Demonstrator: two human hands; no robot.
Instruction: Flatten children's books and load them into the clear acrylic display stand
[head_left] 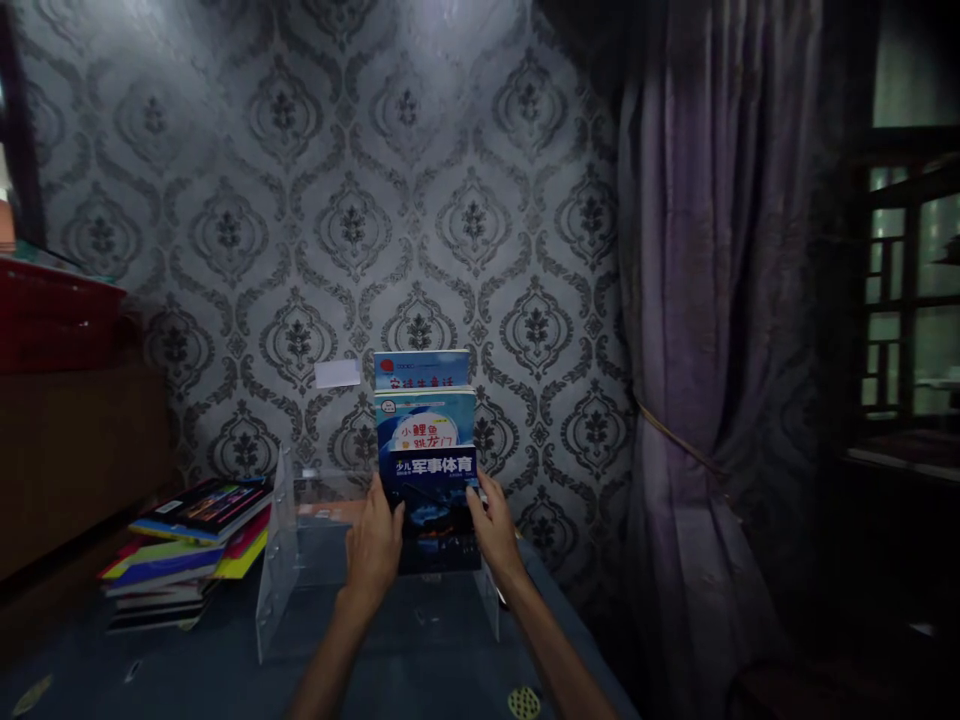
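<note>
A dark blue book [439,520] with white lettering is gripped at its sides by my left hand [375,540] and my right hand [495,530]. Both thumbs press on its front cover; the other fingers are mostly hidden behind it. Around it is a clear plastic rack [275,560] with tiered levels. Behind the held book stand a light blue book [390,425] and, farther back and higher, another blue book [420,368]. The lower parts of those two are covered by the books in front.
To the left, a messy stack of several books [202,530] lies on the blue-grey table [202,680]. A red bin [60,315] sits on a brown box [82,450] at far left. Patterned wallpaper [352,230] rises behind, and a purple curtain [697,300] hangs at right.
</note>
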